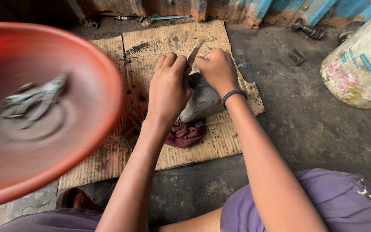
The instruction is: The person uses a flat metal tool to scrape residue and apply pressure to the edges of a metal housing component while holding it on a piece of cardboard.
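A grey, stone-like block (202, 101) sits tilted on a sheet of worn cardboard (174, 41) on the ground, its lower end resting against a crumpled maroon rag (186, 134). Both of the person's hands are on its upper end. The left hand (168, 88) is clenched, knuckles up, over the near top of the block, though exactly what the fingers close on is hidden under the hand. The right hand (217, 68), with a dark band (233, 95) at the wrist, is closed around the lower part of a thin metal blade (194, 53), whose tip slants up and away between the two hands. The cardboard is stained and frayed at its edges and lies on a dark, grimy concrete floor (305, 124). To the left, very close to the camera and blurred, is a big red bowl (91, 129) with some grey metal pieces (31, 103) in it. At the far right stands a white sack-like container (361, 64) with coloured printing, and behind it runs a rusty blue metal wall (280, 8), with bolts (308, 29) lying at its foot.
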